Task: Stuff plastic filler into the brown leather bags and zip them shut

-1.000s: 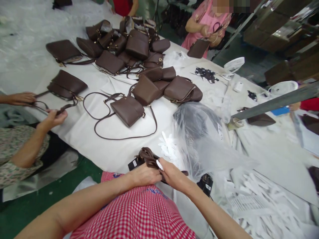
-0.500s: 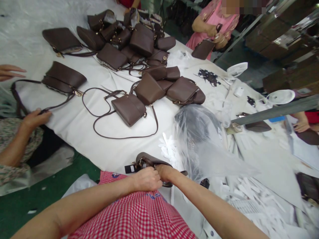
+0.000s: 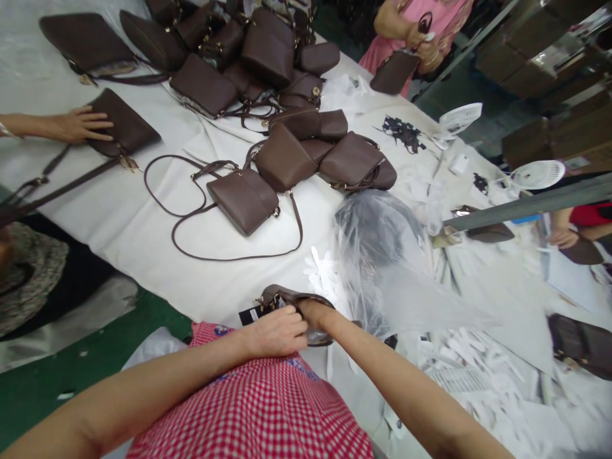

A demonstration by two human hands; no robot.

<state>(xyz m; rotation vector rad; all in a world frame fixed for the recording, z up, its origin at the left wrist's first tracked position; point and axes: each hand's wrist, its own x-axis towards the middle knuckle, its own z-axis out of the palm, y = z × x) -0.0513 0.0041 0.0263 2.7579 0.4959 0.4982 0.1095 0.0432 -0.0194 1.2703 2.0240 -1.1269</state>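
Head camera: a table (image 3: 138,245) under creased white cloth spans the frame, with a pile of brown bags (image 3: 268,48) heaped at the top, smooth and boxy with rounded corners. Right of centre, thin clear plastic (image 3: 387,261) lies crumpled around something dark; it looks slippery and easily torn.

At the lower centre, by the table's near edge, sits the open brown handbag (image 3: 276,291). It looks light, its walls soft enough to bend but firm enough to keep a curved mouth; the rim seems the surest place to take hold, as the smooth sides could slide.

The left hand (image 3: 280,331) is closed, fingers curled over the near rim. The right hand (image 3: 310,310) reaches into the mouth, so how far its fingers open, or whether they grip anything, cannot be told. Smallest, a stiff, flat black tag (image 3: 247,316) juts out beside the bag's left end.
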